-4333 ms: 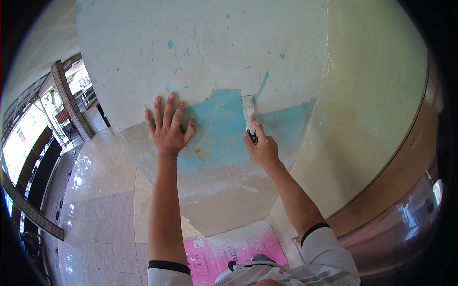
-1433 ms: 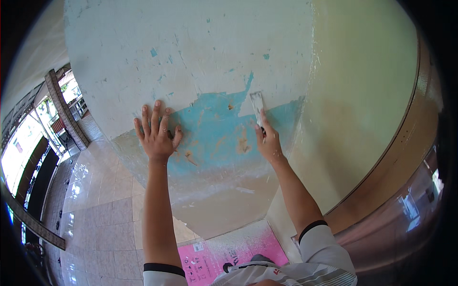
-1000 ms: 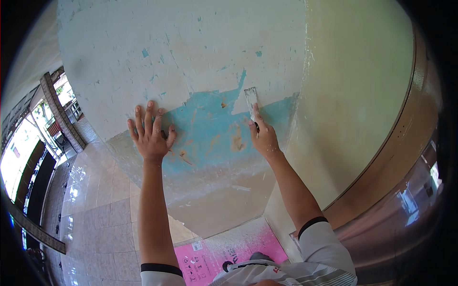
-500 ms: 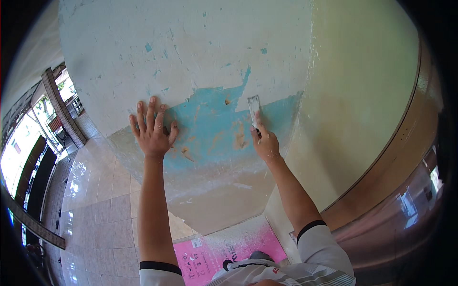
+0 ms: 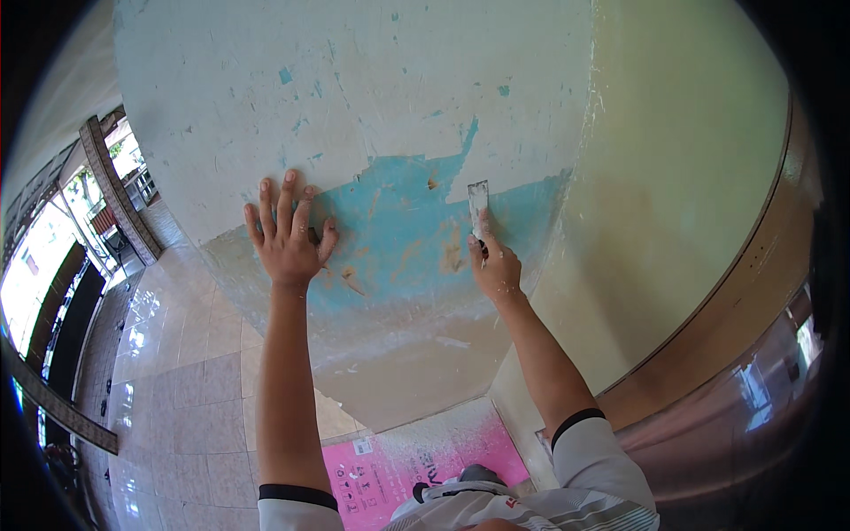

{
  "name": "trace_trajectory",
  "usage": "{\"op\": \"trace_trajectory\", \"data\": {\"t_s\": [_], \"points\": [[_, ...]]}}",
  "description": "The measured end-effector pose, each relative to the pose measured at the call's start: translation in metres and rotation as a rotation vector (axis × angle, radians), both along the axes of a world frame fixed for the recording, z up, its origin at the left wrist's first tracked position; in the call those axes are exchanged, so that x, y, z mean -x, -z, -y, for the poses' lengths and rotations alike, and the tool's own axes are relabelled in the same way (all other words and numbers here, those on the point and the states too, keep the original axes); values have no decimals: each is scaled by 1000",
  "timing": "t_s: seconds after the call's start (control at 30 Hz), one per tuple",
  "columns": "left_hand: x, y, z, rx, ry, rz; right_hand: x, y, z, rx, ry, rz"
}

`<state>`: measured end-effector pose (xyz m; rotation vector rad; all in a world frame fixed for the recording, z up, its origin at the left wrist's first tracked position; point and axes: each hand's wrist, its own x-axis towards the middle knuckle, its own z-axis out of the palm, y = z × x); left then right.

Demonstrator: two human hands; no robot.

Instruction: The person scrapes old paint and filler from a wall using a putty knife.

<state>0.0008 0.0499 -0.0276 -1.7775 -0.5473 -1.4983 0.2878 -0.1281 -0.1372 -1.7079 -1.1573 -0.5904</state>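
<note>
My right hand (image 5: 498, 268) is closed round a putty knife (image 5: 478, 202) with a narrow, paint-smeared blade pointing up the wall. Its tip meets the lower edge of the whitish paint layer (image 5: 522, 133), beside a bared teal patch (image 5: 398, 221) with brown stains. Farther left, my left hand (image 5: 290, 252) rests against the wall with fingers spread, at the teal patch's left end. A small dark spot shows between its thumb and forefinger; I cannot tell what it is. Whitish flecks cling to both hands.
A pink printed sheet (image 5: 390, 496) dusted with pale flakes lies on the floor below. Pale green wall (image 5: 673, 177) adjoins at the right, beside a curved brown trim (image 5: 699, 327). Glossy floor tiles (image 5: 186, 380) stretch left towards a pillar (image 5: 115, 186) and a bright opening.
The view has shifted slightly, so the wall appears a little farther right. My left hand keeps its place on the wall; the putty knife stays near the same paint edge.
</note>
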Motion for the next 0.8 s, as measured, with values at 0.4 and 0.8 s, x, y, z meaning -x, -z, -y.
{"op": "trace_trajectory", "data": {"t_s": [0.4,0.8], "points": [[2,0,0,-2,3,11,2,7,-3,41,19,2],[3,0,0,-7,9,7,-2,-5,-1,97,31,-2]]}}
